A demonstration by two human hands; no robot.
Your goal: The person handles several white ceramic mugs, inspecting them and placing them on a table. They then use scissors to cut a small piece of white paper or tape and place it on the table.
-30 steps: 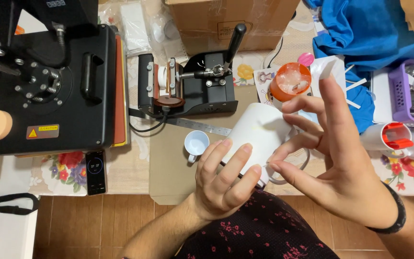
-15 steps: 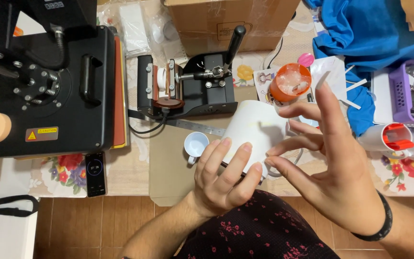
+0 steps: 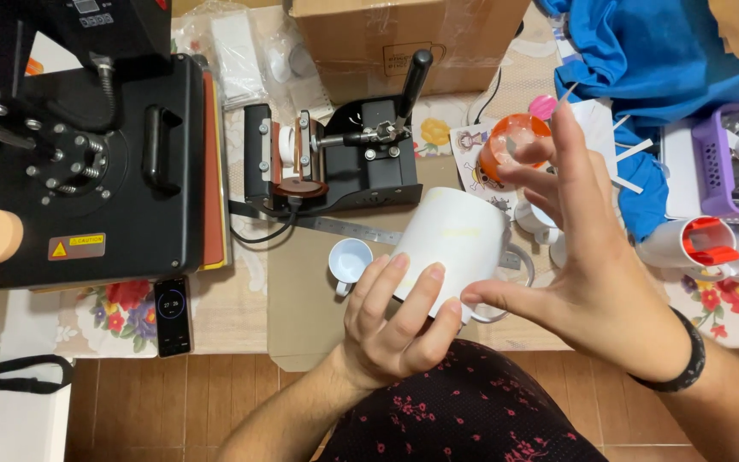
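Far left of the table [image 3: 241,316]: a large black flat heat press [image 3: 87,162] fills the back left corner, with a dark phone [image 3: 172,315] lying at the front edge just below it. Toward the middle, a smaller black mug press [image 3: 335,158] stands in front of a cardboard box [image 3: 404,43] at the back edge; a metal ruler [image 3: 344,228] lies along its near side, and a small white cup [image 3: 350,259] stands on a brown card sheet just in front of that.

Centre, raised above the front edge: a white mug [image 3: 455,244], wrapped in a pale sheet, tilted on its side. The left hand [image 3: 395,329] grasps it from below, fingers curled over the wall. The right hand [image 3: 596,265] is spread, thumb pressing near the mug's handle, the other fingers lifted clear of it.

Right: an orange lidded tub [image 3: 515,145] behind the fingers, blue cloth [image 3: 669,60] at the back right corner, a purple basket [image 3: 729,162] and white mugs with red clips [image 3: 694,244] at the right edge.

Risks, as judged: the mug is carried by one hand only, so a slackened grip could drop it onto the cup or the table edge. Uneven thumb pressure could shift or crease the wrap. The raised right fingers stand close to the orange tub and could knock it.
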